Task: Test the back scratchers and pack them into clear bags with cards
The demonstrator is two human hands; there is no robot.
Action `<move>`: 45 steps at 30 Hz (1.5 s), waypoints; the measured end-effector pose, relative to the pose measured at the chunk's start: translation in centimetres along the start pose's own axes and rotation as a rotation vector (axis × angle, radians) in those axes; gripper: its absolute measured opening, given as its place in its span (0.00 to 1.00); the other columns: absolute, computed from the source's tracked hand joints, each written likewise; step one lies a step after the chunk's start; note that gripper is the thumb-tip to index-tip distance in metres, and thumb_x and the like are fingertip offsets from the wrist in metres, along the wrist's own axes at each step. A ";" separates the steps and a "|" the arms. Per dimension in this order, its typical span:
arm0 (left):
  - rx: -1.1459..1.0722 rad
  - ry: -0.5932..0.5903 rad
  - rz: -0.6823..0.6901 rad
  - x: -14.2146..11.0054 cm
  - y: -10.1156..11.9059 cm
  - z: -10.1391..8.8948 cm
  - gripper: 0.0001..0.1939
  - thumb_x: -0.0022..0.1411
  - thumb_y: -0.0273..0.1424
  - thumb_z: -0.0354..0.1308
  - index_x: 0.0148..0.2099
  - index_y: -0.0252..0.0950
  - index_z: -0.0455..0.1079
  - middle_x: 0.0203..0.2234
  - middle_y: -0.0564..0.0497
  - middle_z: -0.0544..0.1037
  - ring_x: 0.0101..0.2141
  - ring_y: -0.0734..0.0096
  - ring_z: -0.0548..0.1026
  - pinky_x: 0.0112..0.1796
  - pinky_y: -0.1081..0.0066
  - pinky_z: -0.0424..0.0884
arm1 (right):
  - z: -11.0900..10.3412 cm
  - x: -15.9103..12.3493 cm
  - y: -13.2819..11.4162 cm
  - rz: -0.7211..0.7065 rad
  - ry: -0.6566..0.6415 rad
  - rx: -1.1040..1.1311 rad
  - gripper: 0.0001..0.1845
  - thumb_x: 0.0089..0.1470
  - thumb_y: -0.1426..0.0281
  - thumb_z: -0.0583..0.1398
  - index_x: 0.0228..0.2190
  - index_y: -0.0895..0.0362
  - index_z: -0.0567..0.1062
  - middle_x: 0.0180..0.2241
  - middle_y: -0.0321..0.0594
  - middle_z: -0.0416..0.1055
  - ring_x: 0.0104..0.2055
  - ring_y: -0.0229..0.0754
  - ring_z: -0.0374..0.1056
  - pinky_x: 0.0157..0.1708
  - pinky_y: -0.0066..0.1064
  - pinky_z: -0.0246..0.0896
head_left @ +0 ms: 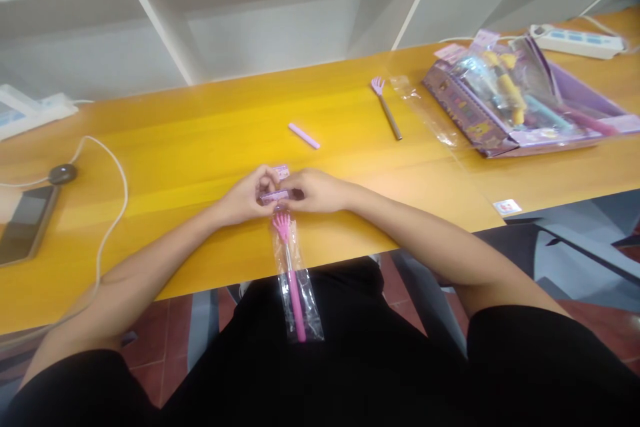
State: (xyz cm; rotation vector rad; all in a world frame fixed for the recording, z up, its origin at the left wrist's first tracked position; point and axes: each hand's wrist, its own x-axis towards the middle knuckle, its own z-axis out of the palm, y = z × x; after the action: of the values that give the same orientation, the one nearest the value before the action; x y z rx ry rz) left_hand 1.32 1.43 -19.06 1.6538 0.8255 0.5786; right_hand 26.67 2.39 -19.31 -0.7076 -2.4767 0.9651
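Both my left hand point(249, 196) and my right hand point(320, 191) have their fingers closed on a small purple printed card point(276, 196), one at each side. Another bit of printed card point(281, 172) shows just beyond my fingers. Below the card hangs a clear plastic bag point(311, 320) with a pink back scratcher point(296, 300) inside, claw end up near my hands, its handle past the table's edge. Farther off lie a loose lilac tube point(304, 136) and an unwrapped back scratcher point(389, 113) with a lilac claw and a greyish rod.
At the right, a purple display box point(465, 107) holds several bagged items, with clear plastic wrap beside it. White power strips point(575, 41) stand at both far ends. A phone point(27, 223) and white cable point(117, 167) lie left. A small sticker point(507, 207) sits near the front edge.
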 end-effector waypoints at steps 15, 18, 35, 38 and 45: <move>-0.038 -0.051 0.001 0.3 0.2 -0.4 0.26 0.58 0.31 0.77 0.51 0.41 0.65 0.36 0.57 0.76 0.35 0.76 0.78 0.38 0.74 0.75 | -0.2 0.1 -0.3 0.015 -0.021 0.044 0.11 0.64 0.65 0.65 0.32 0.56 0.71 0.28 0.31 0.68 0.30 0.33 0.58 0.35 0.30 0.48; -0.038 -0.067 0.007 0.4 0.3 -0.5 0.26 0.57 0.30 0.77 0.51 0.41 0.65 0.37 0.57 0.77 0.35 0.76 0.77 0.38 0.74 0.75 | -0.4 0.0 -0.2 0.012 -0.034 0.055 0.12 0.65 0.65 0.65 0.32 0.57 0.72 0.29 0.32 0.69 0.30 0.33 0.58 0.35 0.30 0.48; -0.058 -0.180 0.000 0.2 0.7 -1.4 0.25 0.56 0.26 0.75 0.53 0.39 0.71 0.39 0.53 0.79 0.38 0.73 0.79 0.40 0.71 0.75 | -1.4 -0.6 -0.1 0.009 -0.140 0.130 0.11 0.69 0.66 0.64 0.35 0.58 0.73 0.30 0.31 0.69 0.31 0.31 0.59 0.35 0.28 0.51; -0.081 -0.197 0.006 0.3 0.4 -1.4 0.26 0.56 0.24 0.75 0.54 0.39 0.72 0.42 0.51 0.80 0.41 0.71 0.80 0.44 0.70 0.77 | -1.6 -0.7 -0.1 0.031 -0.149 0.155 0.06 0.64 0.70 0.65 0.34 0.59 0.75 0.30 0.31 0.69 0.31 0.31 0.59 0.34 0.28 0.51; -0.131 -0.183 -0.007 0.2 -0.2 -1.4 0.27 0.57 0.26 0.78 0.58 0.39 0.75 0.50 0.47 0.81 0.52 0.66 0.81 0.54 0.65 0.78 | -2.7 -1.1 -1.0 0.133 -0.206 0.275 0.15 0.68 0.58 0.68 0.41 0.60 0.81 0.32 0.34 0.73 0.32 0.34 0.63 0.35 0.29 0.56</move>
State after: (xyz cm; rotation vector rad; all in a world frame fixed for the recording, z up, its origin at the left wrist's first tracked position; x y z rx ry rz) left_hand 0.37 2.53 -18.98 1.5571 0.6459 0.4589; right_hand 28.65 2.52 -16.97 -0.7181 -2.4198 1.4617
